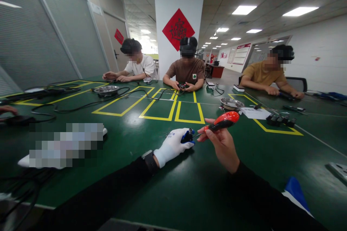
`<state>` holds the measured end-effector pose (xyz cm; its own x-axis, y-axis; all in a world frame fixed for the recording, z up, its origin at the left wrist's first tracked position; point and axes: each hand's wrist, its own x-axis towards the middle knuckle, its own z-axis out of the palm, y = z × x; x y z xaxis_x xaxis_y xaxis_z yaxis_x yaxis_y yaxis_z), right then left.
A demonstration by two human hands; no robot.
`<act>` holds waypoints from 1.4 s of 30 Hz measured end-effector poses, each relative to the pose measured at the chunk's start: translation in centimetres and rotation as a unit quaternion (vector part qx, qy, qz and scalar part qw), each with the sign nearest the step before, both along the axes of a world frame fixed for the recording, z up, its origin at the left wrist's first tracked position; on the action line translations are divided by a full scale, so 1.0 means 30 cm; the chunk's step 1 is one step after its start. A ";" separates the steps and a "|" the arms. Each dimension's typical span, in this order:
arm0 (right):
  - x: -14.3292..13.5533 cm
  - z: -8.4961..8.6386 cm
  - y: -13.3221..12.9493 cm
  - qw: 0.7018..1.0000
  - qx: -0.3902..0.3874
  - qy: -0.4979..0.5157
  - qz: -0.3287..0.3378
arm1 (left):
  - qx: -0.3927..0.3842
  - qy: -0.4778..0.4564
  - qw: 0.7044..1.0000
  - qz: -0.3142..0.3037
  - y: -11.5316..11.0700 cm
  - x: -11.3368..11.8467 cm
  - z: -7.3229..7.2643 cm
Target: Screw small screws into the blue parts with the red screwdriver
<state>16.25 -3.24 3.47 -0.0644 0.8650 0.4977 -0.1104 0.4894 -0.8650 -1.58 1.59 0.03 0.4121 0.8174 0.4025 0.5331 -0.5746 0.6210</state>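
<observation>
My left hand [172,147] wears a white glove with blue fingertips and is closed around a small black part [187,136] with a metal tip pointing up. Much of that part is hidden by the glove. In my bare right hand [222,147] is a screwdriver [224,120] with a red and black handle, tilted so the handle rises to the right. Its thin shaft points left at the black part. Whether the tip touches it, I cannot tell. Both hands are above the green table [187,191], close together.
A white power strip [105,131], partly blurred, lies at left with cables. Metal bowls [232,104] [106,90] stand farther back. Black parts [280,120] sit by a paper sheet [255,113] at right. A blue-white glove-like item [296,191] lies near right. Several people work around the table.
</observation>
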 end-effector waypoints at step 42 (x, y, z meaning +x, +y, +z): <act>0.012 -0.018 -0.006 0.980 0.089 -0.151 -0.091 | 0.008 0.015 1.000 0.001 -0.004 -0.001 0.012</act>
<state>16.62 -3.43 2.93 -0.0857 0.7765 0.6243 0.2402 0.6242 -0.7434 -1.61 1.48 0.39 0.4220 0.8123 0.4025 0.5525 -0.5825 0.5962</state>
